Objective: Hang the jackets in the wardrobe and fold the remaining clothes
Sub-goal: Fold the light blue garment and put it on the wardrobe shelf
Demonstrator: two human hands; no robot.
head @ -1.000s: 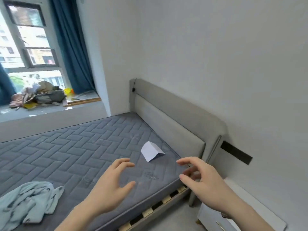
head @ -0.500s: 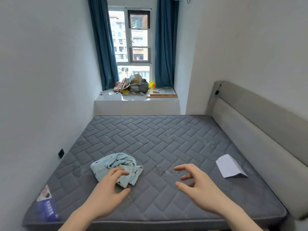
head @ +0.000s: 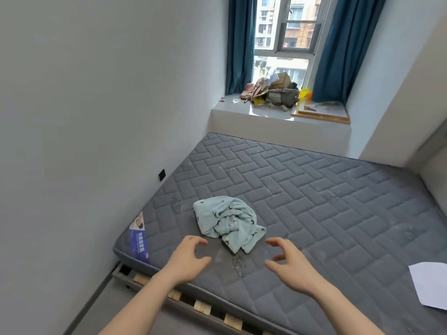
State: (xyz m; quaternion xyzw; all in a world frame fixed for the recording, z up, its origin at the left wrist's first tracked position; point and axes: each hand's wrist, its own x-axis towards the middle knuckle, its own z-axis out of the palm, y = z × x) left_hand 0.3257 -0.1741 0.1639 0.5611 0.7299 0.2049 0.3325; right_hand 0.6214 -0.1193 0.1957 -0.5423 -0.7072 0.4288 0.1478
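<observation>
Hands reach out with nothing in them: my left hand [head: 187, 258] and right hand [head: 289, 264] have loose fingers. My crumpled blue cloth [head: 228, 223] sits on the bed [head: 314, 201] at 12 o'clock. I should grab two edges and spread it flat

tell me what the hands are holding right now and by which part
Nothing is held. The left hand and right hand hover with fingers loosely curled, just short of the crumpled light blue garment on the mattress.
</observation>
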